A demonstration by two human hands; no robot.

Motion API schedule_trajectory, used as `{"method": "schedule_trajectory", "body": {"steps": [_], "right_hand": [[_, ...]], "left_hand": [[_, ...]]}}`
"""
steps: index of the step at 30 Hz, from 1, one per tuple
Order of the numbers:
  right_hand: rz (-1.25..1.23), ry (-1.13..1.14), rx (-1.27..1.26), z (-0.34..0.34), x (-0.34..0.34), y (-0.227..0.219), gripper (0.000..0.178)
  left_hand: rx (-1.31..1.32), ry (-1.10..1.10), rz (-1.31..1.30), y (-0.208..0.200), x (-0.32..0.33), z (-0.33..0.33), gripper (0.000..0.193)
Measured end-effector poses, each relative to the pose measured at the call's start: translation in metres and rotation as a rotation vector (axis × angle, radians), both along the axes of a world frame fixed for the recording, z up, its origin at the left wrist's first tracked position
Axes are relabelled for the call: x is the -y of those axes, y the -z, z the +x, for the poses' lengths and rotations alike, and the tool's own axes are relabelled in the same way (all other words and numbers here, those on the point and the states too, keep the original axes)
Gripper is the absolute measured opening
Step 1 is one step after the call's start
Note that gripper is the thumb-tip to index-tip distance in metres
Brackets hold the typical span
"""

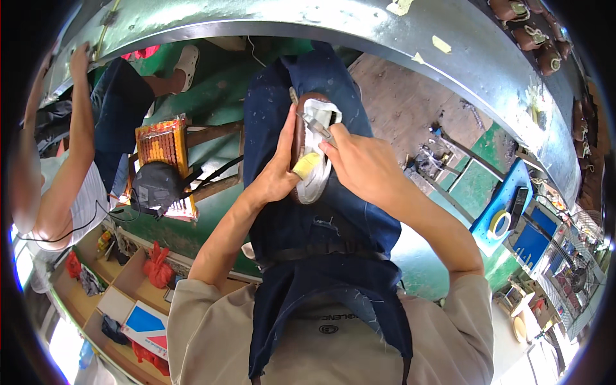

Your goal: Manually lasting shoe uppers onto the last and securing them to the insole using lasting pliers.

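Note:
A brown shoe (300, 135) with a white lining (314, 186) rests over my lap, its length running away from me. My left hand (277, 174) grips the shoe's left side, fingers stretched along the edge and thumb over the lining. Yellow wrapping (306, 165) covers that thumb. In my right hand (360, 157) is a small metal hand tool (316, 126), pinched between thumb and fingers. Its narrow tip points at the shoe's upper left edge. The tool's exact kind and its rear end are hidden by my fingers.
A curved metal bench edge (308, 16) runs across the far side, with several brown shoes (531, 38) at the far right. At left sits another person (70, 160) beside a beaded stool (160, 144). A blue board (504, 205) with a tape roll (500, 225) and a fan (581, 276) stand at right.

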State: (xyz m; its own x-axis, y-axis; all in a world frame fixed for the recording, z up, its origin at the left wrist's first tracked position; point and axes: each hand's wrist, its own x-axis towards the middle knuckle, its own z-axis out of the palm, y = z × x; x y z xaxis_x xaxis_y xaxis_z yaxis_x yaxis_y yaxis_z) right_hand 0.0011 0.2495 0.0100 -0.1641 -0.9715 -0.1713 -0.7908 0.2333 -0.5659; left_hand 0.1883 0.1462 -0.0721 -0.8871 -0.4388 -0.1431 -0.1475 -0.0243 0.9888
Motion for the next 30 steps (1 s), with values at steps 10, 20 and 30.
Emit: {"method": "schedule_trajectory", "body": {"steps": [10, 20, 30], "right_hand": [[-0.062, -0.036, 0.061, 0.001, -0.017, 0.005, 0.023], [0.311, 0.589, 1.119, -0.032, -0.047, 0.007, 0.043], [0.352, 0.316, 0.992, -0.054, -0.038, 0.000, 0.032]], "left_hand": [[0.064, 0.031, 0.007, -0.008, 0.004, -0.009, 0.128], [-0.254, -0.296, 0.184, -0.052, -0.009, -0.019, 0.114], [0.260, -0.465, 0.086, -0.006, -0.025, -0.029, 0.046]]}}
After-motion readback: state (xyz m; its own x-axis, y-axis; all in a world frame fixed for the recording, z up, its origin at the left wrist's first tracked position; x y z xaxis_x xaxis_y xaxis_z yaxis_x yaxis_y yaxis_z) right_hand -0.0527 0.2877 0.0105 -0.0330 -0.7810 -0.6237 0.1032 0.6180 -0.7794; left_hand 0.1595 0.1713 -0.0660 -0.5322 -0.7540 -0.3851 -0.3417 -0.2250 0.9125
